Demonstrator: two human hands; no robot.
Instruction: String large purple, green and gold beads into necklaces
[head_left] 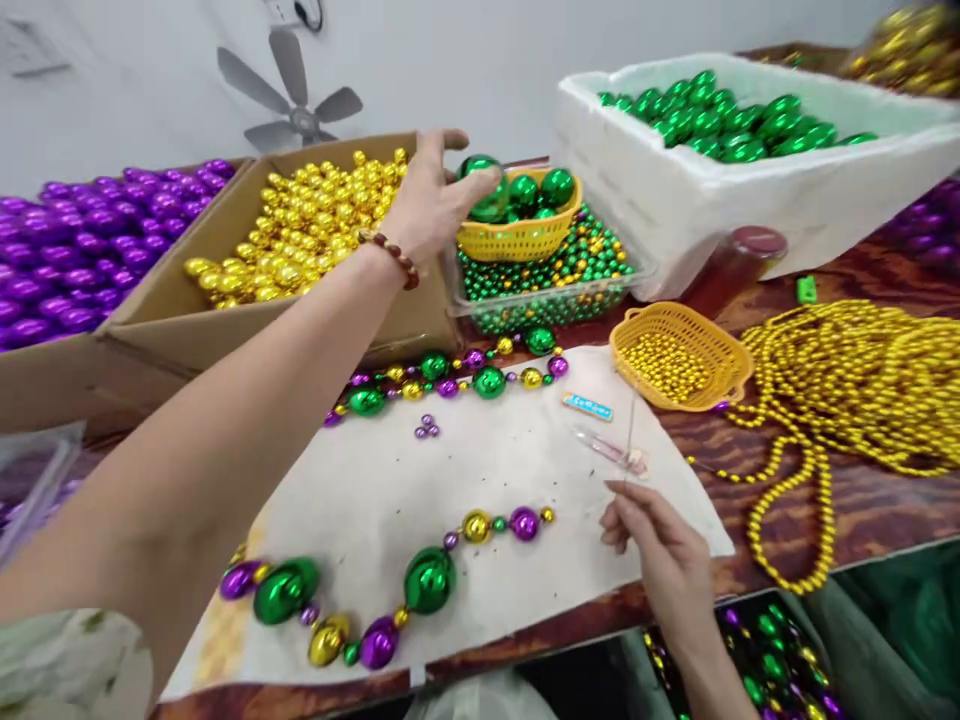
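Observation:
My left hand (442, 195) reaches over a yellow basket (517, 240) of large green balls, its thumb and fingers around a big green ball (484, 188) at the basket's left side. Near the front right of the white sheet (337, 510), my right hand (660, 545) pinches a thin needle (630, 430) that points upward. A faint thread runs left from that hand toward a string of green, gold and purple beads (430, 580) lying along the sheet's front. Another beaded string (489, 382) lies at the sheet's back edge. Several small purple beads (427, 428) sit mid-sheet.
Cardboard boxes hold purple beads (67, 250) and gold beads (322, 215). A foam box (795, 200) of green beads stands back right. Beside the sheet are a basket of small gold beads (682, 360), gold strands (862, 380) and a red-lidded jar (757, 245).

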